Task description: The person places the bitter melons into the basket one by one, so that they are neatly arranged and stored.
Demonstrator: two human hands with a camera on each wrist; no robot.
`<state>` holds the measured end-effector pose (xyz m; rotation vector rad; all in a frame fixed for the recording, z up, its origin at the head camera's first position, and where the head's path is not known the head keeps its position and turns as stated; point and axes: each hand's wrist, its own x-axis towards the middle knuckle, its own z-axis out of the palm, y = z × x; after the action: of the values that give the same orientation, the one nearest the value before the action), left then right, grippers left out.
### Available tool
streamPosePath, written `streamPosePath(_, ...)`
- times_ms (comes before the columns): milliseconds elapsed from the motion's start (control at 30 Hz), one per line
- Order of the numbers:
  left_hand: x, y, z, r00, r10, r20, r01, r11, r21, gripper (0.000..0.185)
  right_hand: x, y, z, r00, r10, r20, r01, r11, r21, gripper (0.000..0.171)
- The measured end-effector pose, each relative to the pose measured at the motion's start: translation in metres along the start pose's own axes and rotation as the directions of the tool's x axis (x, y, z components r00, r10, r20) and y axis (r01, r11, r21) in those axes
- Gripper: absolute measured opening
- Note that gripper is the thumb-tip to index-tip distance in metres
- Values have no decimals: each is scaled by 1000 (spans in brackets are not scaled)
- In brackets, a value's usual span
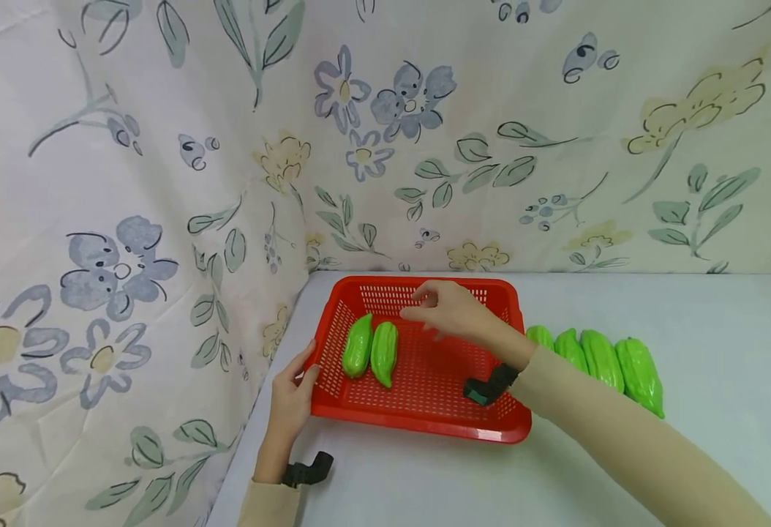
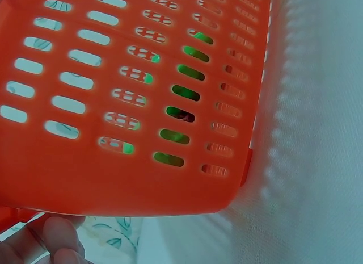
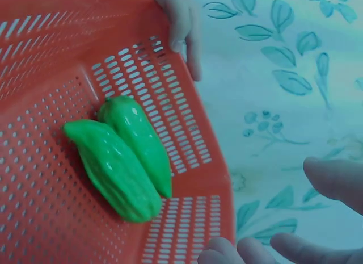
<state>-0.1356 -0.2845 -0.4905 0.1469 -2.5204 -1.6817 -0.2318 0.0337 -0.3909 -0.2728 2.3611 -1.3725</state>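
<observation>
Your left grip holding one red basket, your right grip wide above, two green vegetables inside, four visible on bench

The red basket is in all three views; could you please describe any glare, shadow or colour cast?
Head view: glints on the green vegetables, shadow in the red basket below the right hand; left wrist view: bluish cast on the tabletop; right wrist view: bluish floral cloth.

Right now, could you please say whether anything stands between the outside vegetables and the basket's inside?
Yes: the right wall of the red basket separates the green vegetables from it, and the right arm reaches over that wall.
</observation>
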Motion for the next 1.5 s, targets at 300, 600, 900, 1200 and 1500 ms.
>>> streamPosePath(300,-4,-3,2,999,24,-33,-22,999,39,46,-36,11,-33,998,-34,-46,35,999,18,58)
streamPosePath(600,-7,-4,-1,1000,12,-26,-11,999,30,46,-71,27,-63,994,-60,-92,60,998,3,58)
streamPosePath(900,-5,-4,-1,1000,-6,-26,6,1000,12,46,-88,45,-90,988,-43,-151,37,998,-41,58)
streamPosePath(1200,-2,-2,1,1000,-3,-29,3,1000,3,46,-113,76,-125,978,-18,-210,-3,995,-100,62)
streamPosePath(1500,-1,-1,2,999,4,-35,-3,1000,16,46,-137,108,-164,961,2,-276,-28,996,-89,59)
